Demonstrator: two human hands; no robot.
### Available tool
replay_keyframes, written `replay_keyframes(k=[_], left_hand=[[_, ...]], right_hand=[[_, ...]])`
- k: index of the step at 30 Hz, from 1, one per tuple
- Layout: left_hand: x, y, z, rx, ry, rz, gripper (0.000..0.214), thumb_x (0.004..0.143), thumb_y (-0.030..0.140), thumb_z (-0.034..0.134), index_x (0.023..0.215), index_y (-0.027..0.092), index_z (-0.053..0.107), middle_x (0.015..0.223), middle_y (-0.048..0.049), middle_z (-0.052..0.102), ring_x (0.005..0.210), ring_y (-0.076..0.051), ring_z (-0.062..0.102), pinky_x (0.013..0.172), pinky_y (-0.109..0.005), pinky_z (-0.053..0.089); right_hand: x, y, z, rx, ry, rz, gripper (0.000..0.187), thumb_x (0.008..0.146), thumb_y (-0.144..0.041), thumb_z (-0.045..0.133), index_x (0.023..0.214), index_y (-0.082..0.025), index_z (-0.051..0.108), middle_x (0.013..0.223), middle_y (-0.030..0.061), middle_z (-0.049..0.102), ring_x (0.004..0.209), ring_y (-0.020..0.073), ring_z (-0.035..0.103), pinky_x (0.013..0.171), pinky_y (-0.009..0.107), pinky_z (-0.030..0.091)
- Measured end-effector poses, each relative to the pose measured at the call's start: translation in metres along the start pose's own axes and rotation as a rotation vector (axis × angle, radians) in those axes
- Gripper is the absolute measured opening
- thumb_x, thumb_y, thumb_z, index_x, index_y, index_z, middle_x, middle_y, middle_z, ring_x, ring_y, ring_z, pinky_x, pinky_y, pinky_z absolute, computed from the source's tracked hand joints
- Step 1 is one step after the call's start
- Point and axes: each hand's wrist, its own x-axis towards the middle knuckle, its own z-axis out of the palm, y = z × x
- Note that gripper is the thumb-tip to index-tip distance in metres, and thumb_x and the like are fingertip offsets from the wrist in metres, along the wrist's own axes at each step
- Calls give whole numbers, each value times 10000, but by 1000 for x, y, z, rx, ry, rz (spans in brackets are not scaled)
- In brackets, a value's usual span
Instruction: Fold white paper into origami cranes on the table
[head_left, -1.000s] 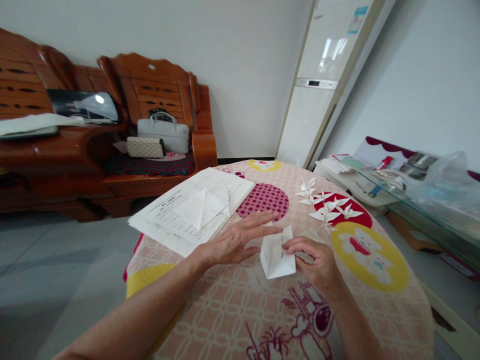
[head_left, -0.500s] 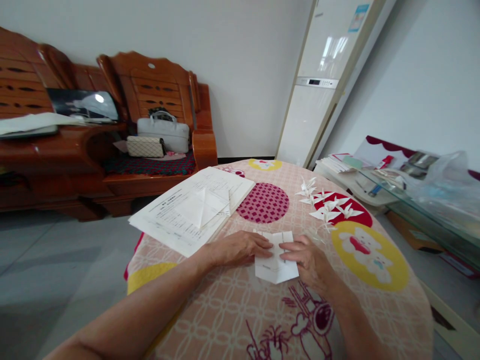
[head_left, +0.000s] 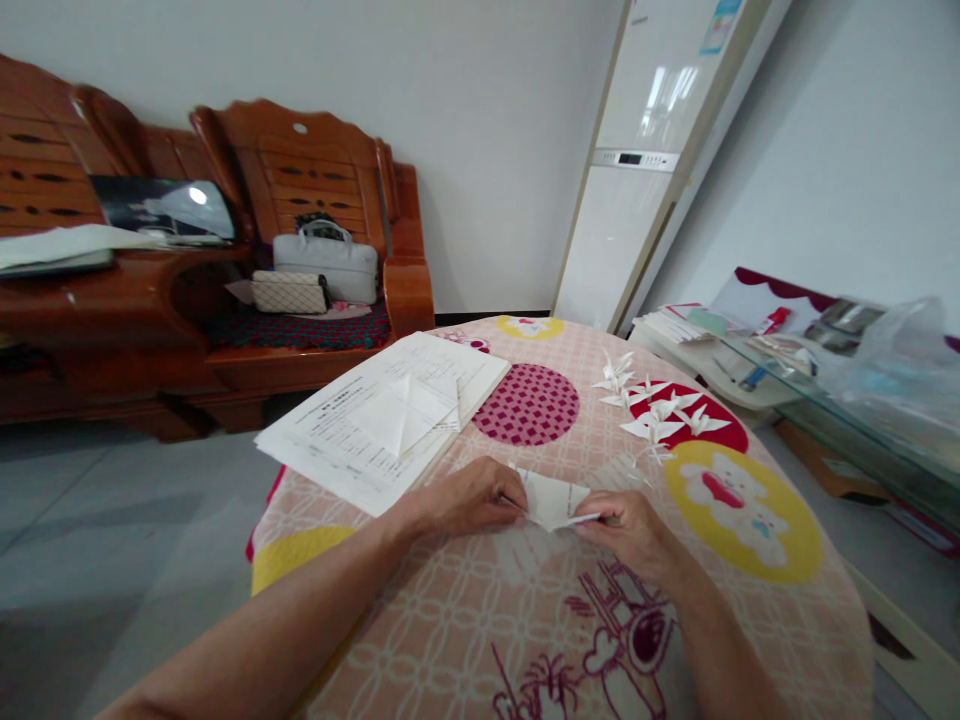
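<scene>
A folded sheet of white paper [head_left: 551, 500] is held between my two hands over the patterned tablecloth [head_left: 450, 620]. My left hand [head_left: 480, 497] pinches its left edge, and my right hand [head_left: 626, 525] grips the right edge between thumb and fingers. The paper dips along a crease in the middle, with its front edge turned up. Beyond my right hand, several folded paper cranes [head_left: 660, 410] stand on the cloth. Left of my hands lies a stack of printed sheets [head_left: 322, 440], with a creased white paper square [head_left: 405, 412] on top.
A glass-topped side table [head_left: 810, 395] with papers and a plastic bag [head_left: 907, 350] stands to the right. Wooden chairs [head_left: 322, 190] with a grey handbag [head_left: 326, 265] and a small quilted bag [head_left: 289, 292] are at the back left. A tall air conditioner [head_left: 615, 230] stands behind the table.
The paper lay flat with my fingers spread on it. Now both hands grip its sides, and its near part is folded up, making it look shorter.
</scene>
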Motion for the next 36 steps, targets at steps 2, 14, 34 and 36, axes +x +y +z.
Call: replay_keyframes(k=[2, 14, 34, 36], left_hand=[[1, -3, 0, -29, -12, -130, 149, 808, 224, 588, 746, 142, 696, 668, 4, 639, 609, -112, 558, 562, -203, 379], [12, -10, 17, 19, 336, -515, 214, 741, 226, 608, 943, 165, 646, 636, 32, 576, 611, -123, 534, 544, -229, 312], [14, -7, 21, 112, 377, -570, 555, 731, 202, 631, 1269, 161, 500, 734, -3, 671, 743, -179, 638, 631, -251, 417], [13, -7, 20, 110, 373, -572, 563, 732, 205, 627, 1278, 164, 495, 741, -5, 674, 748, -181, 640, 629, -251, 416]], right_hand=[[2, 3, 2, 61, 29, 100, 220, 813, -308, 587, 731, -140, 703, 651, 7, 657, 599, 143, 563, 554, 229, 402], [13, 14, 21, -117, 312, 364, 275, 786, -332, 524, 566, -171, 559, 488, -26, 487, 478, 116, 454, 449, 215, 278], [14, 17, 21, -267, 335, 499, 263, 780, -303, 537, 593, -159, 654, 485, 41, 619, 443, 138, 543, 449, 228, 325], [14, 16, 21, -250, 337, 503, 270, 782, -300, 532, 573, -162, 635, 481, 40, 618, 430, 135, 541, 438, 226, 322]])
